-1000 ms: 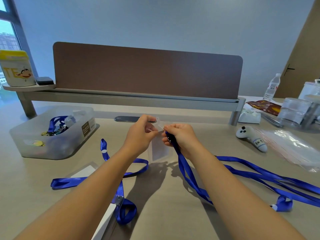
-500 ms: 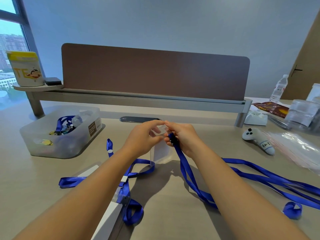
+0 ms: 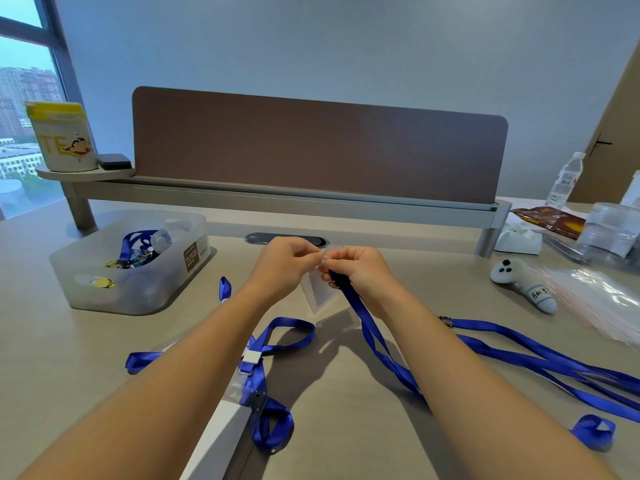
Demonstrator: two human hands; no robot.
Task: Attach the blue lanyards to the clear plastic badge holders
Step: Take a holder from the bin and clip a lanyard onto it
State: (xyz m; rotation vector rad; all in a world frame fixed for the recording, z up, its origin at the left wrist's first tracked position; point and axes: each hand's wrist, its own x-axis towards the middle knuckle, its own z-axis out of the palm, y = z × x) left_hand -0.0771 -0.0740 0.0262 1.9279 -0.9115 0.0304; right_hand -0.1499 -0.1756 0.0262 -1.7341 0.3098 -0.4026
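A clear plastic badge holder [image 3: 318, 293] hangs above the desk at centre, its top pinched by my left hand [image 3: 284, 265]. My right hand [image 3: 360, 271] grips the clip end of a blue lanyard [image 3: 372, 336], held against the holder's top edge; fingers hide the clip. That lanyard's strap trails down toward me across the desk. A second blue lanyard [image 3: 263, 386] lies under my left forearm, clipped to a flat badge holder [image 3: 221, 441]. More blue lanyards [image 3: 540, 355] lie spread at the right.
A translucent bin [image 3: 131, 268] with lanyards and small items stands at the left. A white controller [image 3: 526, 284], a clear plastic bag [image 3: 602, 299] and plastic containers [image 3: 613, 233] sit at the right. A brown divider panel [image 3: 318, 147] closes the back.
The view has shifted, so everything sits further right in frame. My two hands have drawn closer together at the holder's top, with the lanyard clip against it.
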